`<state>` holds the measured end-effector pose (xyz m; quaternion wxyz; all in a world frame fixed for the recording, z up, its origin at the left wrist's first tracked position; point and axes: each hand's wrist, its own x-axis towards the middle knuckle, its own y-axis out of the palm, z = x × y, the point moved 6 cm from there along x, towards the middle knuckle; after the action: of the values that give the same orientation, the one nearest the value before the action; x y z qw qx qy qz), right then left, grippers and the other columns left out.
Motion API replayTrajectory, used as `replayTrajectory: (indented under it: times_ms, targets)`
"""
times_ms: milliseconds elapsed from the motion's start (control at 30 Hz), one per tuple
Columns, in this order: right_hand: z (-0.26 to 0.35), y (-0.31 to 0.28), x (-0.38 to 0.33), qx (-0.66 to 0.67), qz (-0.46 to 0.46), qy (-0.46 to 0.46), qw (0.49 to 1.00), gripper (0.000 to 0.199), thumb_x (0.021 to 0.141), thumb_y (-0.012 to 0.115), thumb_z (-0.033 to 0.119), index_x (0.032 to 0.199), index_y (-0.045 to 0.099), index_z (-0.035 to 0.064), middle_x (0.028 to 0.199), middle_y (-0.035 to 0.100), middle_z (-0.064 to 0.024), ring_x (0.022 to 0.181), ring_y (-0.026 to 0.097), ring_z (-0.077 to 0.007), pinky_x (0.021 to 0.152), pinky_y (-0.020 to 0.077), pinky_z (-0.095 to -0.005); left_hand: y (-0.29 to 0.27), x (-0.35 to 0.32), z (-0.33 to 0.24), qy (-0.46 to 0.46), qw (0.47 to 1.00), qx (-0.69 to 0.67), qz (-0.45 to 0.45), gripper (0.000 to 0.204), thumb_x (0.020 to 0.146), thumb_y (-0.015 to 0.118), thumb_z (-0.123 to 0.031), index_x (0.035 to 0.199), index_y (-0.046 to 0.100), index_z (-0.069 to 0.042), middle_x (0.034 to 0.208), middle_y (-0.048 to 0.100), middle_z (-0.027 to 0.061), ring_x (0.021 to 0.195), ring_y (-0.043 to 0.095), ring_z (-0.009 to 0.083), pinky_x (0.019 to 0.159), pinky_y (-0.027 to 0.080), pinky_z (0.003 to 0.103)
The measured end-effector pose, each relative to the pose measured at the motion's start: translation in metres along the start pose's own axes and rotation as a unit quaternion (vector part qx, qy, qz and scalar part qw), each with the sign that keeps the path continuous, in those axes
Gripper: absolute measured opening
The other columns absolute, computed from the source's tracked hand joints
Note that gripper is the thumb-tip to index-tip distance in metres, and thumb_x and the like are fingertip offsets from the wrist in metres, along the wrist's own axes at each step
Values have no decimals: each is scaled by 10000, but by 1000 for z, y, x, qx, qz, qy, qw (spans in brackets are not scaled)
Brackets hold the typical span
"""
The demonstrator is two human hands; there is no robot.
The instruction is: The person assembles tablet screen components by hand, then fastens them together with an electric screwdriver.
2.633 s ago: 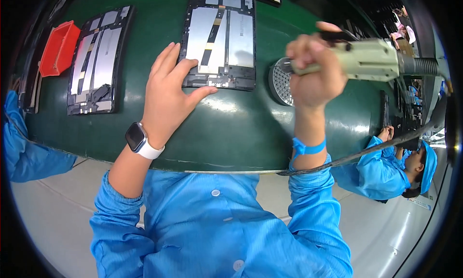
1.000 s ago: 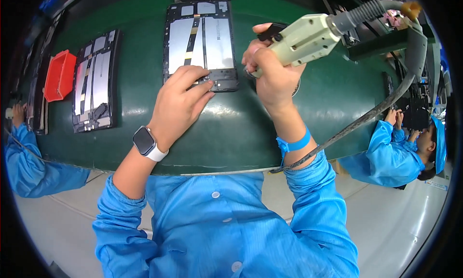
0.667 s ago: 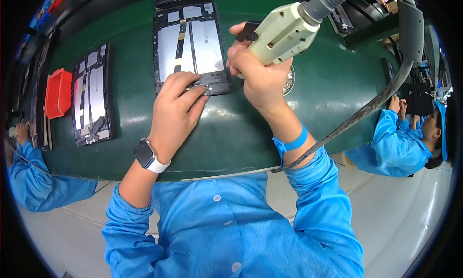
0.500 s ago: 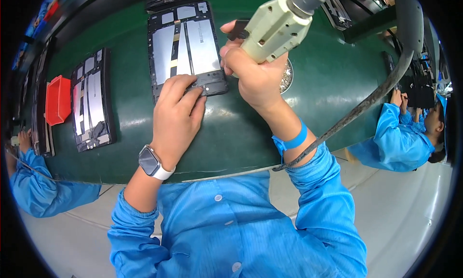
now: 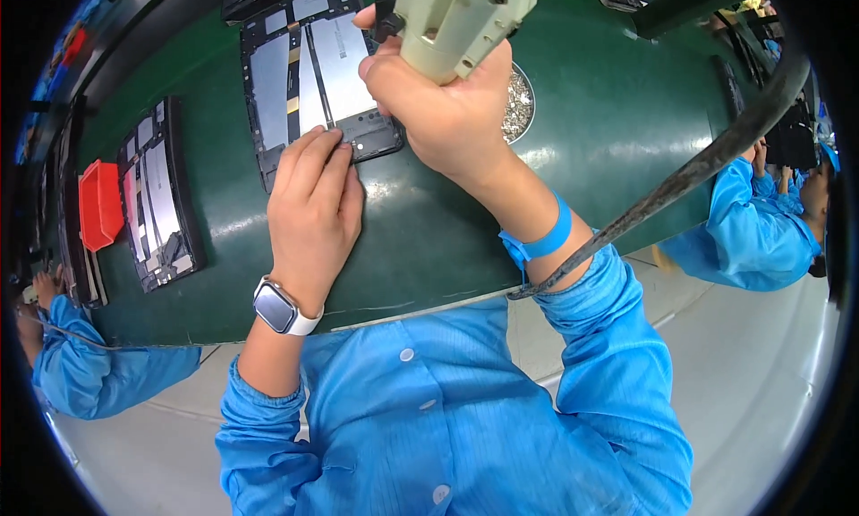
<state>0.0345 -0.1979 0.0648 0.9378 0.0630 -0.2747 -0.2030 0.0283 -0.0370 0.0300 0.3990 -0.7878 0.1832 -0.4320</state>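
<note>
Far left of the frame there's a red bin (image 5: pixel 98 205) on the green mat (image 5: pixel 573 167), and just right of it a second opened tablet (image 5: pixel 161 203) lying flat. A co-worker's blue sleeve (image 5: pixel 98 373) pokes in at lower left.

Moving toward the middle, the left hand (image 5: pixel 313 216) lies flat on the mat with fingers stretched out and not gripping anything, fingertips pressing on the bottom edge of the opened tablet (image 5: pixel 313 73) at upper centre. That hand has a smartwatch (image 5: pixel 277 308) on the wrist.

Right next to it, the right hand (image 5: pixel 438 105) is clenched tight around a pale electric screwdriver (image 5: pixel 461 20), held over the tablet's lower right corner. The tip itself is hidden behind the hand. A small dish of screws (image 5: pixel 517 96) sits just behind the hand, and a dark hose (image 5: pixel 680 181) runs diagonally across the right side.
</note>
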Motion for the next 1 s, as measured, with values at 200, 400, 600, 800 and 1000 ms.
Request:
replayTrajectory:
  times_ms: [200,400,600,800,1000]
  targets:
    - [-1,1,0,-3,0,-28,1000,185,703,657,-2,888,655,-14,674,635,-7,612,556,-44,550,472,-242,0,2,0,-20,1000,2,14,216,769,685,20,982,677,56,1093,653,160,1054,625,341,898,520,418]
    - [2,2,3,-18,-4,-75,997,117,698,657,8,808,623,-5,643,629,-14,606,569,-49,543,471,-245,2,-1,0,-25,1000,13,14,215,776,686,13,988,683,51,1109,654,163,1077,623,341,912,517,418]
    - [0,2,3,-22,-5,-76,997,113,689,663,20,789,616,-1,625,616,-14,584,565,-57,533,469,-250,0,1,-2,-25,1000,12,14,204,781,694,5,981,692,46,1108,660,161,1079,629,338,909,523,416]
    - [-1,2,4,-32,11,-76,997,112,678,654,28,774,606,-7,612,609,-38,571,563,-64,527,467,-255,0,-1,-2,-12,1000,20,1,204,781,691,5,982,693,41,1109,659,163,1075,628,343,908,524,414]
    - [4,-4,5,-42,-23,-69,996,109,680,643,25,777,609,-12,610,606,-40,569,570,-72,528,472,-260,1,4,-5,-20,999,18,20,199,770,684,9,965,680,50,1091,651,165,1062,623,347,901,521,414]
